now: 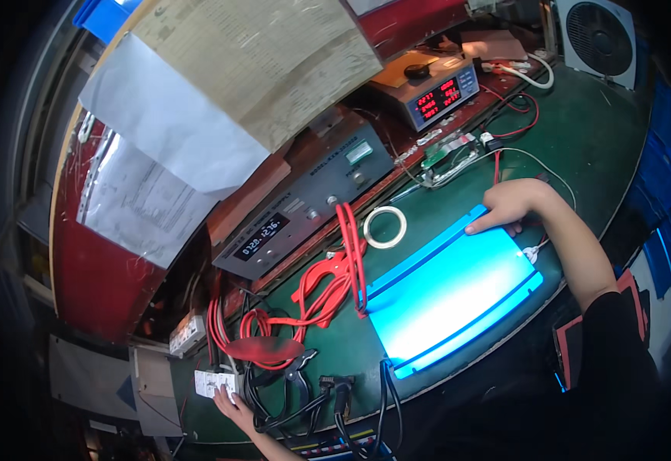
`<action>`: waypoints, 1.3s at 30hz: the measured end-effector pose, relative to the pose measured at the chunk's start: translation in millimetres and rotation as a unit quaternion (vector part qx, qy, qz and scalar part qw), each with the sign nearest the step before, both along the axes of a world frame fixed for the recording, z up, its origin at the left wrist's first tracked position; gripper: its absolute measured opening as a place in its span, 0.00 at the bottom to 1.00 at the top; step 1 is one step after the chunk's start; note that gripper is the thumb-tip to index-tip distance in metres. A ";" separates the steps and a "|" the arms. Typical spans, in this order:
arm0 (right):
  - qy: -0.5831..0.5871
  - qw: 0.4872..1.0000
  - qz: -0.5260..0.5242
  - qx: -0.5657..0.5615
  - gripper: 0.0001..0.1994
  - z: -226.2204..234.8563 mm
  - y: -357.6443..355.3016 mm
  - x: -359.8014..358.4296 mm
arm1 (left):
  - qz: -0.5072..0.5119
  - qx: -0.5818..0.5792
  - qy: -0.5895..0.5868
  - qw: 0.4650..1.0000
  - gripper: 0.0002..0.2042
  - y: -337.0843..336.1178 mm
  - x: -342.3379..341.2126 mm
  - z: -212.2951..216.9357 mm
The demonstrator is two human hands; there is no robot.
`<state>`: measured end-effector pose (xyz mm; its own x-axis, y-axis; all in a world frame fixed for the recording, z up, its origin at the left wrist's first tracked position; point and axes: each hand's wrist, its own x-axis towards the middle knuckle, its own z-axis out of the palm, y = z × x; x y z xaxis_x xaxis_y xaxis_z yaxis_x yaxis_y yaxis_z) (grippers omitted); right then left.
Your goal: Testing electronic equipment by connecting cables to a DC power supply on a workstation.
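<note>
A blue metal case (451, 296) with finned long edges lies on the green tabletop, its top glaring white in the light. My right hand (511, 206) is closed around its far right corner, thumb on top and the other fingers partly hidden. At the lower left, my left hand (235, 411) touches a white power socket (215, 383) with its fingers stretched out and apart. Red cables (347, 253) meet the case's left end, and black cables (388, 392) come off its near left corner. Black clamps (297, 376) lie right of my left hand.
A grey power supply (305, 203) with a lit display stands at the back. Beyond it sits a meter (445, 96) with red digits. A roll of tape (385, 227), a green circuit board (449, 152) and red clamps (328, 276) lie between. Papers (174, 131) hang at upper left; a fan (598, 38) stands far right.
</note>
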<state>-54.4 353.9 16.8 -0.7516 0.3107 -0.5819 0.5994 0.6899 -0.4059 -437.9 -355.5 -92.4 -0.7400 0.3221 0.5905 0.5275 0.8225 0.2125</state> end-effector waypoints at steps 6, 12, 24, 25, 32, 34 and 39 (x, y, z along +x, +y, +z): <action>-0.004 1.000 -0.004 0.003 0.43 3.0 -2.0 1.6 | 0.002 0.005 0.000 1.000 0.21 1.2 -0.7 -2.6; -0.006 1.000 -0.005 0.004 0.43 5.2 -2.8 2.1 | -0.004 0.001 0.010 1.000 0.21 -3.9 -6.6 -6.5; -0.005 1.000 -0.007 0.010 0.43 7.0 -3.9 2.1 | -0.001 -0.001 0.011 1.000 0.20 -2.4 -6.1 -5.1; -0.005 1.000 -0.006 0.011 0.43 7.4 -4.0 2.2 | 0.000 -0.003 0.014 1.000 0.20 -3.9 -7.8 -6.0; -0.006 1.000 -0.004 0.014 0.43 6.4 -3.7 2.6 | 0.000 0.001 0.013 1.000 0.20 -0.1 -6.1 -6.4; -0.005 1.000 -0.003 0.013 0.43 5.9 -3.3 1.4 | 0.001 0.001 0.013 1.000 0.20 -3.8 -6.4 -6.2; -0.001 1.000 0.001 0.015 0.43 4.3 -2.6 2.1 | -0.004 0.002 0.015 1.000 0.20 -2.2 -5.1 -5.2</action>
